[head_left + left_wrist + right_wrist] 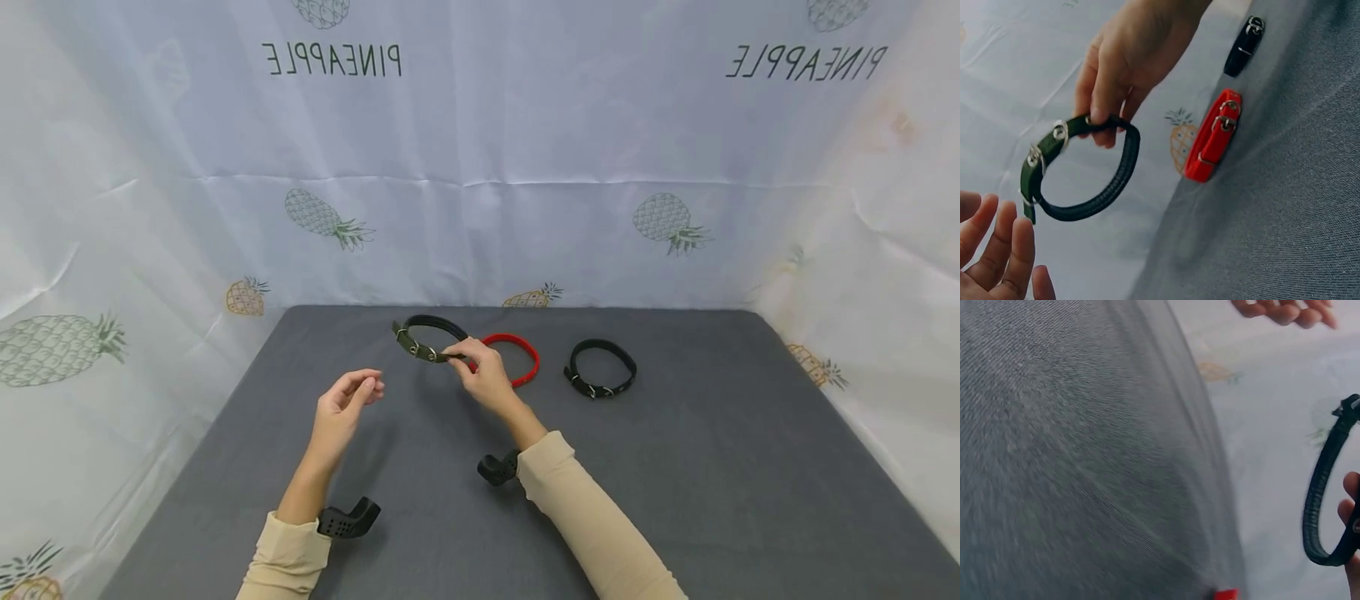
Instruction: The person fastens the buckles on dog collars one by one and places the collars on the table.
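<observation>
My right hand (489, 379) pinches a dark green and black buckled collar (415, 347) between thumb and fingers, holding it up over the grey table. The collar forms a closed loop, with its metal buckle and ring showing clearly in the left wrist view. To its left is my left hand (341, 412), raised with bent, relaxed fingers and nothing in them. In the left wrist view, the left fingertips (1021, 234) are close to the collar's strap end. Only the black side of the held collar (1317, 494) shows in the right wrist view, at the right edge.
Behind my right hand a red collar (525, 342) stands on the grey table (712, 467). Farther right sits a black collar (632, 367), buckled into a ring. A white curtain (480, 242) with pineapple prints hangs behind the table and along both sides.
</observation>
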The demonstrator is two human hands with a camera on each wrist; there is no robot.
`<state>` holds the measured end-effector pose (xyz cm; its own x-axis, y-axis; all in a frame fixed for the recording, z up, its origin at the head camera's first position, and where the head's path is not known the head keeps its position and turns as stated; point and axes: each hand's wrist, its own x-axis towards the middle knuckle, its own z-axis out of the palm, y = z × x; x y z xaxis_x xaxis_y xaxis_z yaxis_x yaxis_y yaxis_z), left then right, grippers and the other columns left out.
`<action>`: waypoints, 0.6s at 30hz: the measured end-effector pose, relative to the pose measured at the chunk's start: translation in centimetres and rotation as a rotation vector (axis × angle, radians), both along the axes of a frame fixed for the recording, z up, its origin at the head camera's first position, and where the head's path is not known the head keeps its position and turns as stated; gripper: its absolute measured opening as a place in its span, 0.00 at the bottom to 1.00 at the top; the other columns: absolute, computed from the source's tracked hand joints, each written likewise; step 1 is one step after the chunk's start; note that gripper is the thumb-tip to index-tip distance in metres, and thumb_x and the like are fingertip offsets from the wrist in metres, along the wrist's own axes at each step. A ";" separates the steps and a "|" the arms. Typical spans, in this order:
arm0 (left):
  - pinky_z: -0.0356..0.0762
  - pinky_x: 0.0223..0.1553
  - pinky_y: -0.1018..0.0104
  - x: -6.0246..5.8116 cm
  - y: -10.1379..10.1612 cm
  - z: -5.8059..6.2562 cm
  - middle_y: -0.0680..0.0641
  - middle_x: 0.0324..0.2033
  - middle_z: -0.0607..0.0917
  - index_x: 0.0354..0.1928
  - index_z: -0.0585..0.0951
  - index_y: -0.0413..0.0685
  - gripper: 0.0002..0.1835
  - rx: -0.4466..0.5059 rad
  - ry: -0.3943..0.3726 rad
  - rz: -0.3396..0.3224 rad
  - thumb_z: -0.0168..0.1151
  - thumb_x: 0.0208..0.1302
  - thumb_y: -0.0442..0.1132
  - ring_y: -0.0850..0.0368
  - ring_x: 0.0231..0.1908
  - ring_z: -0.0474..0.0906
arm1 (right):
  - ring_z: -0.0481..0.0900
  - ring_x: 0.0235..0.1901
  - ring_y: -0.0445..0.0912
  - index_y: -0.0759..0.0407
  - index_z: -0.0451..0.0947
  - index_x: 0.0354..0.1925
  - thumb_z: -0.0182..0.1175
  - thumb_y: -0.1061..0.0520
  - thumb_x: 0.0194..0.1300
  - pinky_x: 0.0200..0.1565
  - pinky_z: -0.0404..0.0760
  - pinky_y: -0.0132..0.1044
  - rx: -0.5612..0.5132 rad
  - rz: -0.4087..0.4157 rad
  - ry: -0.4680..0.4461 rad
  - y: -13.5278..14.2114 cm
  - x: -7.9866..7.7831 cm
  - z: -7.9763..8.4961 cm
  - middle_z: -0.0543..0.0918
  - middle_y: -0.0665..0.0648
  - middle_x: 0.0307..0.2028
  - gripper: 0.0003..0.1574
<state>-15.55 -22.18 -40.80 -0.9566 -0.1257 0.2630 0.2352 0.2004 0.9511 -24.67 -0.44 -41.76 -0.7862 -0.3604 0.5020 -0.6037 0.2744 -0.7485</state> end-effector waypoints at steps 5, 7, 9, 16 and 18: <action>0.78 0.43 0.79 0.1 0.0 0.0 0.68 0.32 0.82 0.48 0.78 0.39 0.12 -0.009 -0.007 0.001 0.51 0.73 0.39 0.73 0.37 0.80 | 0.82 0.38 0.54 0.63 0.85 0.40 0.61 0.66 0.63 0.66 0.70 0.54 0.034 -0.046 0.041 -1.4 -0.8 -1.2 0.87 0.61 0.39 0.08; 0.77 0.43 0.79 0.1 0.0 -0.1 0.68 0.32 0.82 0.48 0.78 0.37 0.12 -0.013 -0.008 0.003 0.51 0.73 0.39 0.73 0.36 0.80 | 0.83 0.40 0.53 0.63 0.85 0.39 0.61 0.67 0.63 0.69 0.65 0.56 0.043 -0.056 0.062 -1.8 -1.1 -1.8 0.88 0.60 0.38 0.08; 0.77 0.43 0.79 0.0 0.0 -0.1 0.68 0.32 0.82 0.49 0.78 0.37 0.13 -0.020 -0.009 0.002 0.51 0.74 0.39 0.74 0.36 0.80 | 0.84 0.43 0.50 0.61 0.85 0.38 0.61 0.67 0.62 0.69 0.66 0.54 0.054 -0.074 0.090 -2.2 -1.1 -2.1 0.88 0.58 0.38 0.08; 0.78 0.43 0.77 0.0 0.2 -0.1 0.69 0.32 0.82 0.49 0.78 0.36 0.13 -0.030 -0.020 -0.001 0.50 0.74 0.39 0.72 0.37 0.81 | 0.84 0.45 0.55 0.64 0.86 0.40 0.60 0.69 0.63 0.71 0.62 0.55 0.157 -0.102 -0.025 -3.3 -1.3 -2.7 0.87 0.62 0.40 0.10; 0.78 0.43 0.78 0.0 0.2 -0.2 0.69 0.32 0.82 0.49 0.78 0.36 0.13 -0.030 -0.021 -0.003 0.51 0.73 0.39 0.72 0.37 0.81 | 0.83 0.46 0.55 0.64 0.86 0.41 0.60 0.68 0.63 0.72 0.62 0.53 0.203 -0.114 -0.066 -3.4 -1.3 -3.0 0.87 0.62 0.41 0.10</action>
